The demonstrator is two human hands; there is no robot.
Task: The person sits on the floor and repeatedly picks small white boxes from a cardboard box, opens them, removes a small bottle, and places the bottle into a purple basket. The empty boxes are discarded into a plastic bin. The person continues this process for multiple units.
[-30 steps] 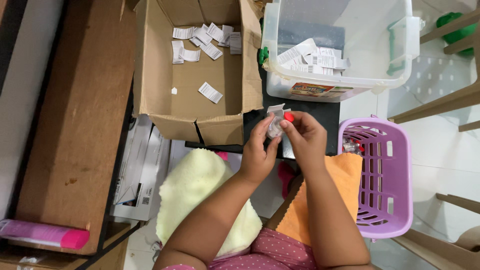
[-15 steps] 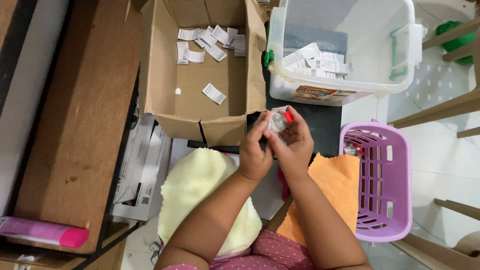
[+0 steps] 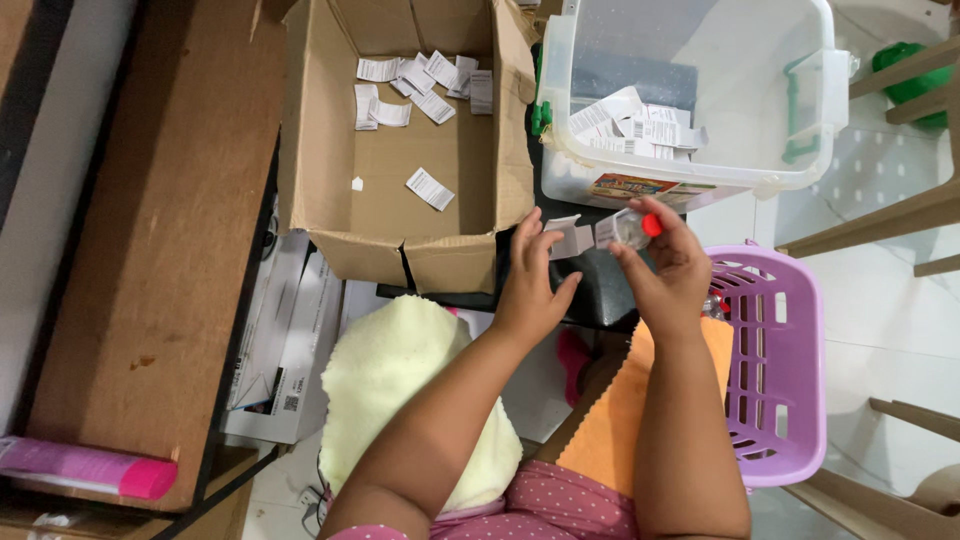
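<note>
Red-capped clear vial (image 3: 632, 228), likely light and slippery, sits pinched in right hand (image 3: 668, 275); best gripped at the cap. Left hand (image 3: 530, 285) fingertips pinch a flimsy paper label (image 3: 570, 238) before the cardboard box (image 3: 330, 160).

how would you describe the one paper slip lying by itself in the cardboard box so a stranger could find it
Start at the open brown cardboard box at top centre, left of the clear plastic tub. A cluster of white printed paper slips sits at its far end. The lone white paper slip lies apart, nearer the person, tilted on the bare box floor.
</note>
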